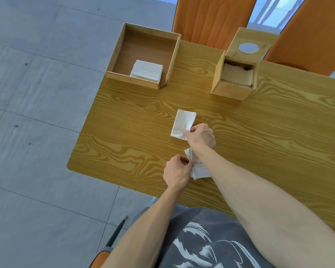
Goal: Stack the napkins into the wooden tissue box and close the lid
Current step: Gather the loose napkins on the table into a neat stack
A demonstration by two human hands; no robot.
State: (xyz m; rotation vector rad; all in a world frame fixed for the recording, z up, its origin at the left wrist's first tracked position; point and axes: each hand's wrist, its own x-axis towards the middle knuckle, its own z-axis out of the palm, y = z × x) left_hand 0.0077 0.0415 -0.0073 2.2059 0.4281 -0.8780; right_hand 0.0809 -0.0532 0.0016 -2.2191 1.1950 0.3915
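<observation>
Gathering step: right hand (200, 136) pinching flat napkin (183, 123), left hand (177, 171) gripping crumpled napkins (199, 170). Next: carry far right into open box (234, 82).

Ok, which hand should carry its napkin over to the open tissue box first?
Probably the right hand: it pinches the flat folded napkin, which lies nearer the open tissue box at the table's far right. The left hand holds a crumpled napkin, partly under the right forearm.

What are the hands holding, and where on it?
Right hand pinches the flat napkin at its near corner; left hand grips crumpled napkins by their left edge.
</observation>
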